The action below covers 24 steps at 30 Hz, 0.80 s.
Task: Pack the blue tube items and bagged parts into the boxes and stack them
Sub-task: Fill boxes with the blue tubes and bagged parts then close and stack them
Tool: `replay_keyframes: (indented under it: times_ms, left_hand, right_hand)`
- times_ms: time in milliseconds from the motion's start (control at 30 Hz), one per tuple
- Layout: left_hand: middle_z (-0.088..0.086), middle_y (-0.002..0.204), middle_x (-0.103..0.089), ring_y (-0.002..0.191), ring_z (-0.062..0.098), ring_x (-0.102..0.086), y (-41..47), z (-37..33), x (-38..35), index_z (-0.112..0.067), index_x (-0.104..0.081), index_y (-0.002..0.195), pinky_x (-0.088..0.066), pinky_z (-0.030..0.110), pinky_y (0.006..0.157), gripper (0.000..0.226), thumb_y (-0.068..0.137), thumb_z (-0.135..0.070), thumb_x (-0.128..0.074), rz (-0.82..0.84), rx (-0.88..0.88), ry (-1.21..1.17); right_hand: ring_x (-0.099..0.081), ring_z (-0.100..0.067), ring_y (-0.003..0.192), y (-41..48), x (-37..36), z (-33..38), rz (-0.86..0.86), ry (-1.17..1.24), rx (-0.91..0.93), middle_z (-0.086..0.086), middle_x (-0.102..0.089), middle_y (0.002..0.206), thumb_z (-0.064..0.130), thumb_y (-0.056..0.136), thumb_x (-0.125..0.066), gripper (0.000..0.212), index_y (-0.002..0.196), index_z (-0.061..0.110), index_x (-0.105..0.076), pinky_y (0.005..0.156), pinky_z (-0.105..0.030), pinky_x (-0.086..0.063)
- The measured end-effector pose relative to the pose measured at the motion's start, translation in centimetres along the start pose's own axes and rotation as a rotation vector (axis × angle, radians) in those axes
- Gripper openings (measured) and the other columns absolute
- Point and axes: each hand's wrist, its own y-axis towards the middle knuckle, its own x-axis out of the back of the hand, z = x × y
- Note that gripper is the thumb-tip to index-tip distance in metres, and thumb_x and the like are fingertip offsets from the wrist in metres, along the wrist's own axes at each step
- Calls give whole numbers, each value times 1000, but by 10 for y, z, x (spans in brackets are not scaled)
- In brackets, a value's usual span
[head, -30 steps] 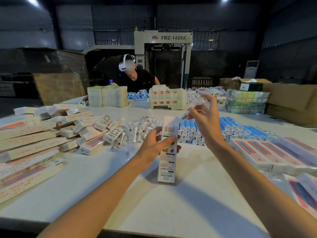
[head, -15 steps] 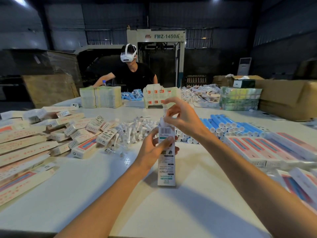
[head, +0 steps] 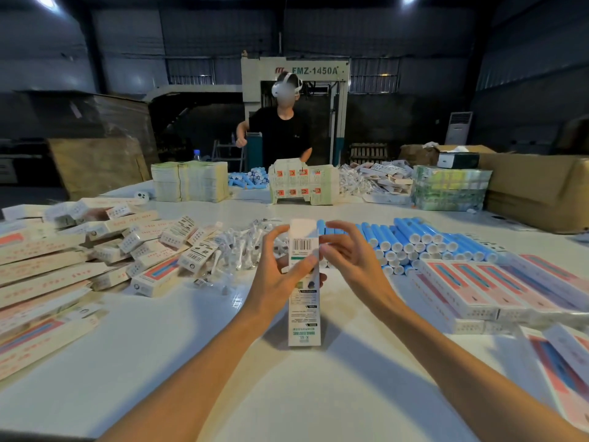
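Left hand (head: 280, 277) grips upright box (head: 304, 314); right hand (head: 352, 260) at blurred top, perhaps pinching, cannot tell; contents hidden.

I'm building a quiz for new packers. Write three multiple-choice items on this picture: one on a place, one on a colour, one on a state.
1. Where does the pile of tubes lie from the held box?
A. In front of it
B. Behind it, to the right
C. Behind it, to the left

2. What colour are the tubes' bodies?
A. Blue
B. Red
C. Green

3. How is the box placed?
A. Lying flat
B. Lifted in the air
C. Upright on the table

Answers:
1 B: the pile spreads beyond the box on the right.
2 A: the bodies are blue with white ends.
3 C: its base rests on the table while the left hand grips it.
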Motion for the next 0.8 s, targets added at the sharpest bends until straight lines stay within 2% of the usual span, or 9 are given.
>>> replay_keyframes:
  times_ms: [133,233,300,367,500,633,800]
  left_hand:
    - [4,116,-79,90,35,-81,0,-1,3,-38,-44,145,-64,32,75,59,99,-25,-79,21,-39,66]
    - [10,119,-77,91,41,-80,1,1,3,-27,-52,142,-66,40,78,50,100,-26,-78,57,-51,71]
    - [9,120,-76,94,38,-80,2,1,2,-25,-53,141,-66,41,80,47,101,-28,-77,63,-66,101]
    - [4,119,-76,100,29,-79,3,1,2,-27,-53,139,-65,36,81,45,101,-33,-76,55,-96,181]
    - [-2,118,-75,111,24,-75,2,2,1,-32,-56,136,-65,38,86,43,99,-45,-75,20,-149,285]
    - [-11,118,-74,117,14,-70,0,-2,3,-37,-60,136,-59,21,88,44,97,-51,-75,-36,-190,347]
    - [-15,115,-75,114,10,-70,-3,-2,2,-39,-61,134,-57,18,88,41,96,-43,-77,-75,-166,363]
  right_hand:
    - [-69,-20,117,-1,-6,-2,26,11,19,1,-73,124,25,101,-70,40,140,33,-61,100,-49,-57]
    - [-68,-21,115,-1,-4,-2,40,21,26,-1,-72,122,24,103,-67,35,137,32,-65,90,-42,-62]
    - [-69,-23,113,-1,-3,-1,43,26,45,-2,-72,119,19,103,-65,31,132,29,-68,82,-36,-62]
    - [-70,-22,111,-1,-2,1,44,10,59,-3,-73,117,14,102,-65,28,128,26,-69,84,-34,-62]
    - [-69,-22,110,2,2,4,62,-53,76,3,-72,118,14,101,-65,24,124,20,-70,90,-36,-60]
    - [-70,-19,109,3,5,7,76,-86,74,5,-72,117,17,101,-68,23,124,18,-69,94,-39,-60]
    - [-70,-12,109,8,7,16,149,-108,43,9,-72,116,24,107,-59,19,123,22,-68,87,-25,-57]
